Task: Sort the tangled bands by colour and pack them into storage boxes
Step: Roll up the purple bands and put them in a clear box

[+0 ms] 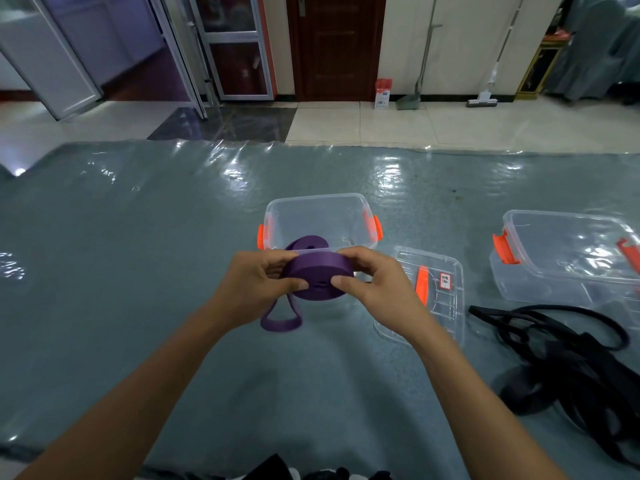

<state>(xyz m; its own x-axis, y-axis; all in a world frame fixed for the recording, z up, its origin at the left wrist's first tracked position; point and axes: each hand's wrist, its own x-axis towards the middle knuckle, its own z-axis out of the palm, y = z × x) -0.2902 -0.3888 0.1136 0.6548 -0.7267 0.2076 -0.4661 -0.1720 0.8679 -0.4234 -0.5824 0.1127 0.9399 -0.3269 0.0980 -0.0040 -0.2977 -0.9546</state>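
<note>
A purple band (317, 277), wound into a flat coil, is held just in front of an open clear storage box (320, 207) with orange clips. My left hand (254, 282) grips the coil's left side, thumb on top. On the coil's right side my right hand (375, 284) pinches it. A loose purple loop (280, 322) hangs below the coil over the mat. More purple band lies inside the box. A tangle of black bands (568, 358) lies on the mat at the right.
The box's clear lid (440, 271) with an orange handle lies flat right of my hands. A second clear box (571, 251) with its lid on stands at the far right. A grey-blue mat (138, 254) under clear plastic covers the floor.
</note>
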